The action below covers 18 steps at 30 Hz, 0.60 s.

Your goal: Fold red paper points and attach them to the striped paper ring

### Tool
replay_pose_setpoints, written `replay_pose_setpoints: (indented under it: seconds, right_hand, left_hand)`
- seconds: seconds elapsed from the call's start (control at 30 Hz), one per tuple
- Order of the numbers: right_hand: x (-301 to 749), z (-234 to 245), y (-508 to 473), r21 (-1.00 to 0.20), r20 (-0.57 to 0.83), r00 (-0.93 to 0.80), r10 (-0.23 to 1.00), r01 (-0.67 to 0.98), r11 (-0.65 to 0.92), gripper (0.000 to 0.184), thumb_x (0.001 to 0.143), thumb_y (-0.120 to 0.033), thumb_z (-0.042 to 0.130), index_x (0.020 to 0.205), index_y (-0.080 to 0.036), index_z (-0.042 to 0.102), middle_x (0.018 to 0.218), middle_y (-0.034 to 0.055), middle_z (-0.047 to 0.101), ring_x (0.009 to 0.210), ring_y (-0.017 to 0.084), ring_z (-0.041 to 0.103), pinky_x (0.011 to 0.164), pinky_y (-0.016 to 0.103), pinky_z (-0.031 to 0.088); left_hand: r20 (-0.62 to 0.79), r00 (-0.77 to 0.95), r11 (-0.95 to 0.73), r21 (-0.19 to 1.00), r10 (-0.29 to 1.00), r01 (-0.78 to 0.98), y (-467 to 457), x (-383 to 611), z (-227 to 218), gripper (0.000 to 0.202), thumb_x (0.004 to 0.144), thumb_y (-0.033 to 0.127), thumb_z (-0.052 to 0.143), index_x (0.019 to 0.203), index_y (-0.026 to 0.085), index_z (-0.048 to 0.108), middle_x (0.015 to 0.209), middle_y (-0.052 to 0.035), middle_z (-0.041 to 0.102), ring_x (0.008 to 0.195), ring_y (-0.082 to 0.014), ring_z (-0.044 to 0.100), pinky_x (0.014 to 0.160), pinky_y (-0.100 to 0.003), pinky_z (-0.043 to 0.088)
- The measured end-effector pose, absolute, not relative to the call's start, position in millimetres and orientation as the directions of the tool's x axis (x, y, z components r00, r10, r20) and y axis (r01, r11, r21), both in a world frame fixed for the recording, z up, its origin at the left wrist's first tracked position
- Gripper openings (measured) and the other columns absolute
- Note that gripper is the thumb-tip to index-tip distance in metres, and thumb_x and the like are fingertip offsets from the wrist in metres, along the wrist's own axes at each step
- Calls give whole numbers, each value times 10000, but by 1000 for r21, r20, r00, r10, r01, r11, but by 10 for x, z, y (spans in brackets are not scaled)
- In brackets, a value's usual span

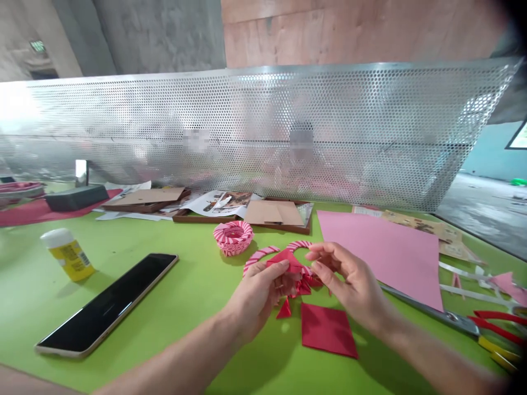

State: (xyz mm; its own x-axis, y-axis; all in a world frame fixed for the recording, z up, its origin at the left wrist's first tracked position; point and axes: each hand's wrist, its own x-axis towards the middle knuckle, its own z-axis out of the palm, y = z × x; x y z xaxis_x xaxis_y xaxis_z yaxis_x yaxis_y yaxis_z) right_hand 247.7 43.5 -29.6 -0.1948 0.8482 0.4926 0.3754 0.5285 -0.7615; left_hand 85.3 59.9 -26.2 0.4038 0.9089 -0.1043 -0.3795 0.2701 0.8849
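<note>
Red paper triangle [287,261] on pink-striped paper ring [258,254]; flat red square [328,330] nearby.

The single camera sits on the person's head and looks forward and down across the green worktop [123,258], which fills the lower half of the frame. It is very near the left hand [257,302] and right hand [349,282] at lower centre, while the perforated metal screen [263,126] stands farther off across the upper middle, its top edge rising slightly toward the right, and a concrete wall [160,33] shows beyond at upper left.
</note>
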Motion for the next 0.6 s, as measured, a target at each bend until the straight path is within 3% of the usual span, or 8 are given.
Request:
replay_pose_setpoints:
  seconds: [0.13,0.23,0.4,0.6]
  right_hand:
    - [2482,-350,424,-467,700,-280,657,517,717,139,810,-133,483,917,-193,547,932,61,539,846,171,542,725,307,483]
    - [2488,-388,419,-292,756,-343,558,586,756,165,800,-122,495,928,-202,561,1013,80,506,916,191,519,752,334,471]
    - [2506,-409,412,-110,794,-390,466,662,741,167,788,-144,526,937,-208,567,1035,84,510,940,205,510,748,350,471]
    - [2531,-384,401,-13,798,-438,414,674,738,126,778,-150,523,872,-199,593,1041,90,520,962,220,501,759,366,466]
  left_hand:
    - [-154,408,335,842,900,-422,607,848,-256,160,768,201,520,694,106,625,643,-60,643,571,-126,561,575,-238,399]
    - [-142,415,336,830,899,-444,586,852,-263,157,763,192,523,692,99,628,646,-57,642,576,-125,561,586,-239,407]
    - [-180,408,377,794,895,-477,543,883,-311,109,726,158,564,656,101,626,648,-46,639,583,-108,556,600,-223,410]
    - [-154,435,367,808,887,-461,522,912,-310,99,686,184,614,644,97,636,645,-50,634,589,-113,544,605,-231,408]
